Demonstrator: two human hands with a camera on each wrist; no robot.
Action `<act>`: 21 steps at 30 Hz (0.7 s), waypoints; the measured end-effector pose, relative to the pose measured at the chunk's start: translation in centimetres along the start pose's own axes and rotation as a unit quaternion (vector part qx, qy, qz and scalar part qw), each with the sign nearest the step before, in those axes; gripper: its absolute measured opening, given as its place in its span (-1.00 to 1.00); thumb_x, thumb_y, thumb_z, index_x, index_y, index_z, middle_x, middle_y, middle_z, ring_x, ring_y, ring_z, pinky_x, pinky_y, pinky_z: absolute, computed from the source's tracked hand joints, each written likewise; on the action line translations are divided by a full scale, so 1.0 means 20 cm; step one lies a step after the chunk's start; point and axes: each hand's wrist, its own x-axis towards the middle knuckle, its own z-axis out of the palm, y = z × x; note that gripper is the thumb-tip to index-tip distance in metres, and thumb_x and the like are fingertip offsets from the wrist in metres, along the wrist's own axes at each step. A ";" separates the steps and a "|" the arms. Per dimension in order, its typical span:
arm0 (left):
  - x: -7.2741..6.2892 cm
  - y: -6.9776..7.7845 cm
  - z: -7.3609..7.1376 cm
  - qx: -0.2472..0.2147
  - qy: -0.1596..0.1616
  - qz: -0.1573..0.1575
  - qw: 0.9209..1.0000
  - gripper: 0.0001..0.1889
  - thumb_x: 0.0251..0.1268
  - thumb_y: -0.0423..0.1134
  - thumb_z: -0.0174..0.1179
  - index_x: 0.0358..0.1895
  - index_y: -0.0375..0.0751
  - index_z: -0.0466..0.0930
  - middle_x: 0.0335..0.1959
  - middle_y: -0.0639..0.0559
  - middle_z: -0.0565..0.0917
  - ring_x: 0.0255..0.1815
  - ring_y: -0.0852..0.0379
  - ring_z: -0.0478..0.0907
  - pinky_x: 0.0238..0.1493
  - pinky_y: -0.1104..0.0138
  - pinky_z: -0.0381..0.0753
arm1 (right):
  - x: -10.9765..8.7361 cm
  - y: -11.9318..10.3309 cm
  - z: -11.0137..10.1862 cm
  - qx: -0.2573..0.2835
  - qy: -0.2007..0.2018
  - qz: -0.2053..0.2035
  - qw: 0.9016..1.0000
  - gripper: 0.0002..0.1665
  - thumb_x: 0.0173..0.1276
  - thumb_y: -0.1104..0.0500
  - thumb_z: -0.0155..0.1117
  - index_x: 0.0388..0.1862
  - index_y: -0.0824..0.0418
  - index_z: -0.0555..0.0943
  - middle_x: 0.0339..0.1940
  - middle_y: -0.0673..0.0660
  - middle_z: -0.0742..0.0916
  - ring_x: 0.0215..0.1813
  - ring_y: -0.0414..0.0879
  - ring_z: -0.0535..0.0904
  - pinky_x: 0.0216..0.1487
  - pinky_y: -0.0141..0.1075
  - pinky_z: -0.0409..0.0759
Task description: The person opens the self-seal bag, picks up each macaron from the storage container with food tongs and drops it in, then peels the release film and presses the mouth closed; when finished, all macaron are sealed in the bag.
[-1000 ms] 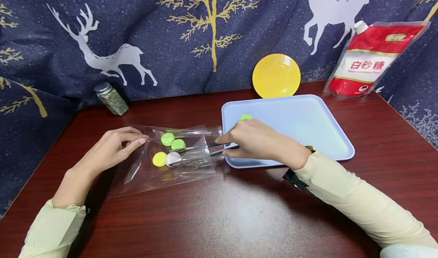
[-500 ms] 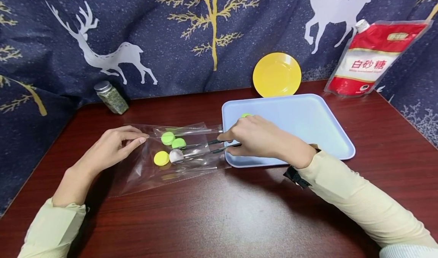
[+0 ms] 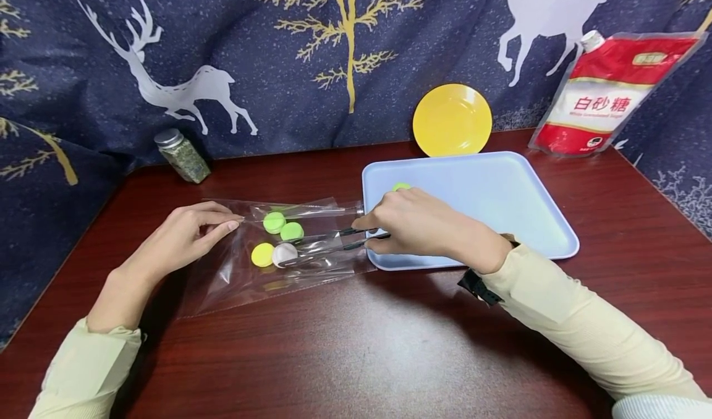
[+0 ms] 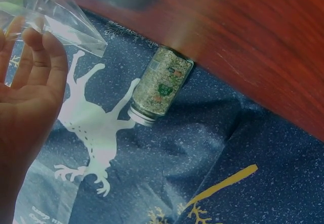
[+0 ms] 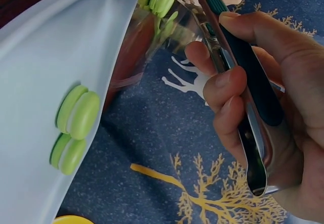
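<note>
In the head view my left hand [image 3: 186, 233] pinches the upper left edge of a clear plastic bag [image 3: 222, 289] lying on the table. My right hand [image 3: 411, 224] grips metal tongs [image 3: 361, 243] with dark grip pads; their arms reach through the bag's right side, spread apart. Inside the bag lie two green macarons [image 3: 274, 222], a yellow macaron [image 3: 262, 254] and a whitish macaron [image 3: 285, 255]. The lower tong tip is right at the whitish one. The right wrist view shows fingers curled round the tongs, and two green macarons [image 5: 78, 113] on the blue tray [image 5: 30, 82].
The pale blue tray [image 3: 489, 209] sits right of the bag, under my right hand. Behind it a yellow plate [image 3: 452, 120] leans on the patterned cloth, with a red sugar pouch [image 3: 597, 101] at back right. A spice jar [image 3: 183, 156] stands at back left.
The tongs and my right hand have shifted slightly right and away from me. The whitish and yellow macarons have slid a little right. My left hand keeps its place on the bag.
</note>
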 end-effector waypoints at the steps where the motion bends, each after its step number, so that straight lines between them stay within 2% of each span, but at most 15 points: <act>1: 0.00 0.00 0.00 0.000 0.000 0.001 1.000 -0.86 0.21 -0.34 0.23 -0.19 -0.20 0.72 -0.25 0.07 0.65 -0.20 0.17 0.55 -0.21 0.40 0.39 | 0.00 0.00 0.00 0.002 0.001 0.000 1.000 -0.69 0.11 0.18 0.32 -0.12 0.11 0.72 -0.74 -0.14 0.54 -0.71 -0.28 0.20 -0.62 -0.29 0.26; 8: 0.00 0.00 0.00 0.002 0.001 -0.001 1.000 -0.87 0.21 -0.33 0.23 -0.22 -0.19 0.73 -0.25 0.08 0.64 -0.22 0.20 0.54 -0.25 0.42 0.38 | -0.01 0.02 0.02 0.017 0.006 -0.002 1.000 -0.68 0.10 0.18 0.32 -0.11 0.12 0.71 -0.65 -0.12 0.61 -0.71 -0.30 0.16 -0.60 -0.28 0.25; 15: 0.00 0.00 0.00 0.003 0.003 0.003 1.000 -0.88 0.20 -0.33 0.23 -0.24 -0.18 0.73 -0.26 0.09 0.64 -0.23 0.20 0.54 -0.24 0.43 0.38 | -0.03 0.03 0.04 0.031 0.007 0.004 0.999 -0.67 0.12 0.16 0.31 -0.09 0.12 0.71 -0.75 -0.16 0.50 -0.72 -0.31 0.09 -0.50 -0.25 0.30; 18: 0.00 0.00 0.00 0.005 0.001 0.003 1.000 -0.88 0.20 -0.33 0.23 -0.23 -0.18 0.73 -0.26 0.08 0.64 -0.22 0.18 0.55 -0.23 0.42 0.38 | -0.03 0.04 0.04 0.041 0.011 0.003 0.999 -0.67 0.12 0.16 0.31 -0.08 0.12 0.71 -0.67 -0.15 0.59 -0.72 -0.32 0.08 -0.55 -0.29 0.24; 21: 0.01 0.00 0.00 0.004 -0.001 0.000 1.000 -0.88 0.21 -0.33 0.23 -0.24 -0.19 0.73 -0.26 0.07 0.64 -0.21 0.17 0.55 -0.22 0.41 0.39 | -0.03 0.04 0.05 0.043 0.012 0.001 0.999 -0.67 0.13 0.15 0.31 -0.08 0.12 0.70 -0.65 -0.15 0.60 -0.72 -0.33 0.07 -0.58 -0.33 0.20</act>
